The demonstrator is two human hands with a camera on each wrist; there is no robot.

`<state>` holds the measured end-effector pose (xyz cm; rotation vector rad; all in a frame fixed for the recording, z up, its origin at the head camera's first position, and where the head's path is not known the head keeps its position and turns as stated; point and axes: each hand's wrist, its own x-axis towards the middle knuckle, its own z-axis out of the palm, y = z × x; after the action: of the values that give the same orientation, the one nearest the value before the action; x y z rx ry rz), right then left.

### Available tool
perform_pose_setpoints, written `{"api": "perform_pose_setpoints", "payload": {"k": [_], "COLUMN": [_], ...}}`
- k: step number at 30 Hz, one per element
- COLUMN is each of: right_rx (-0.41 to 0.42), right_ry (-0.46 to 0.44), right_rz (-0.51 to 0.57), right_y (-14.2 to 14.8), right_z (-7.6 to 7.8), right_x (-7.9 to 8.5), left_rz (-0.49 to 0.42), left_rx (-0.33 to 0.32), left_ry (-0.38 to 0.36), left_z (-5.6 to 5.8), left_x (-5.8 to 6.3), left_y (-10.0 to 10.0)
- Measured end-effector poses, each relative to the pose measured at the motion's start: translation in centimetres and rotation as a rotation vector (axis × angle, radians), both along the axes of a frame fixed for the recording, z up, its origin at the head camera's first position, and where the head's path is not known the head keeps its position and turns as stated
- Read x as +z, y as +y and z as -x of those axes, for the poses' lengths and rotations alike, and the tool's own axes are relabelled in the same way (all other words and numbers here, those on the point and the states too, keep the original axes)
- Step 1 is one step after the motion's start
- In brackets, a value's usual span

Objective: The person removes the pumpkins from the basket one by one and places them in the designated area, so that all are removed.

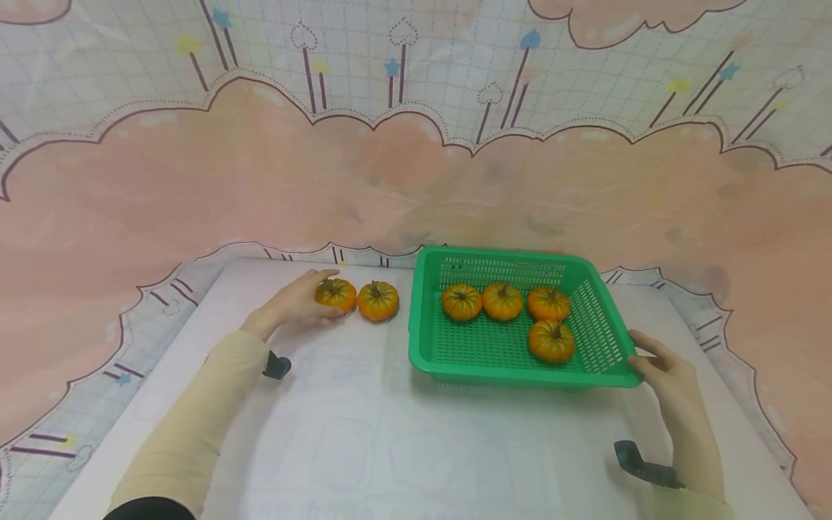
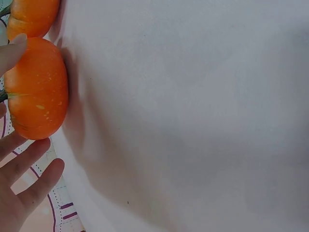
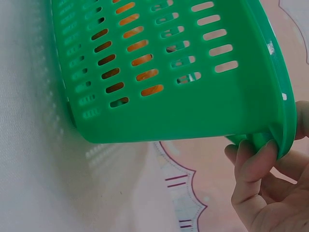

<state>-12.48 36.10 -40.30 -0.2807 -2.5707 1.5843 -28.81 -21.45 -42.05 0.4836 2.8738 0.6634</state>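
My left hand (image 1: pixel 300 297) is around a small orange pumpkin (image 1: pixel 336 295) on the white table. In the left wrist view the thumb lies against one side of this pumpkin (image 2: pixel 38 92) and fingertips touch the opposite side. Right beside it sits a second pumpkin (image 1: pixel 378 300). My right hand (image 1: pixel 672 379) pinches the rim of a green plastic basket (image 1: pixel 500 375) at its near right corner. The right wrist view shows thumb and fingers gripping that rim, beside the slotted basket wall (image 3: pixel 183 111). Several pumpkins (image 1: pixel 502 301) lie inside, mostly toward the back and right.
A white cloth-like surface (image 1: pixel 403 448) covers the table. Behind and around it hangs a patterned backdrop (image 1: pixel 390 180) with pink cloud shapes. Dark straps (image 1: pixel 643 466) show at the wrists.
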Motion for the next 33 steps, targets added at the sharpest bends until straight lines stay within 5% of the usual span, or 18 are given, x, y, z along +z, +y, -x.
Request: {"api": "perform_pose_setpoints", "payload": {"k": [17, 33], "right_rx": [-0.002, -0.001], "right_ry": [-0.037, -0.009], "right_rz": [0.006, 0.016], "right_y": [0.2, 0.1], "right_z": [0.0, 0.1], "right_x": [0.0, 0.1], "left_rz": [-0.029, -0.057], "left_rx": [-0.065, -0.095], "left_ry": [0.122, 0.139], "left_z": [0.0, 0.4], "left_x": [1.7, 4.8], "left_y": [0.4, 3.5]}}
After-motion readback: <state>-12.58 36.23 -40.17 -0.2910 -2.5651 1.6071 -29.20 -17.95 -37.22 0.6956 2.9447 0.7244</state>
